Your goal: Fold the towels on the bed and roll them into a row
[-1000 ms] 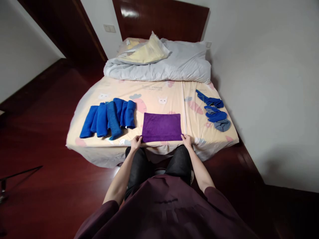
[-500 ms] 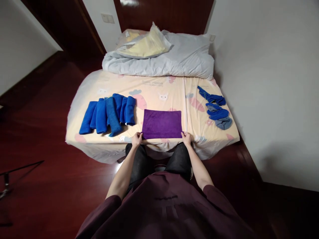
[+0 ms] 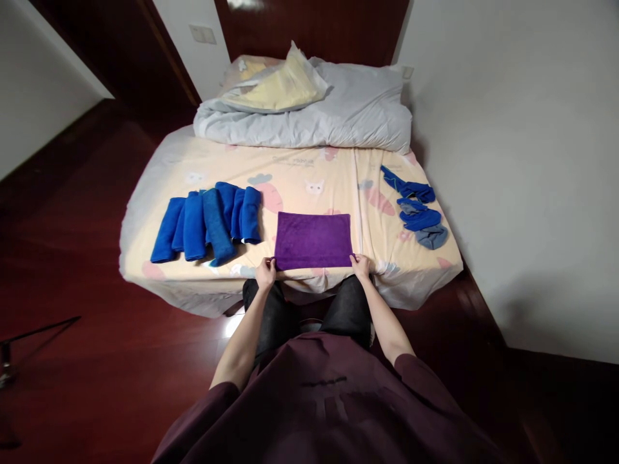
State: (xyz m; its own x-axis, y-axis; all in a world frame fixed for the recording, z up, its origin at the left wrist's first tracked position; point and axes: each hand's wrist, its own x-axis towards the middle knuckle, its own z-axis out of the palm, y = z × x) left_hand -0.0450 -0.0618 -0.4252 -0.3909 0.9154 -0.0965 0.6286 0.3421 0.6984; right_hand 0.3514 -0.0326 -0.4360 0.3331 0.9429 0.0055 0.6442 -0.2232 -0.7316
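The bed (image 3: 309, 174) fills the middle of the view, covered by a pale yellow sheet printed with carrots and small animal faces. It stands on a dark red wooden floor (image 3: 72, 212), with a white wall (image 3: 522, 161) along its right side. A bunched grey duvet (image 3: 348, 119) lies across the head end of the bed. A pale yellow pillow (image 3: 285, 87) rests on top of the duvet, towards the bed's left.

The purple towel (image 3: 313, 240) lies flat and rectangular at the middle of the bed's foot end, its near edge just at the edge of the mattress. A row of rolled blue towels (image 3: 207, 222) sits on the left part of the bed's foot end, side by side and touching one another, a little apart from the purple one. A small heap of loose blue and grey-blue cloths (image 3: 416, 209) lies near the bed's right edge.

The person stands at the foot of the bed in a dark maroon top. The left hand (image 3: 265, 273) has its fingers closed on the towel's near left corner at the bed's foot edge. The right hand (image 3: 362, 265) is closed the same way on the near right corner.
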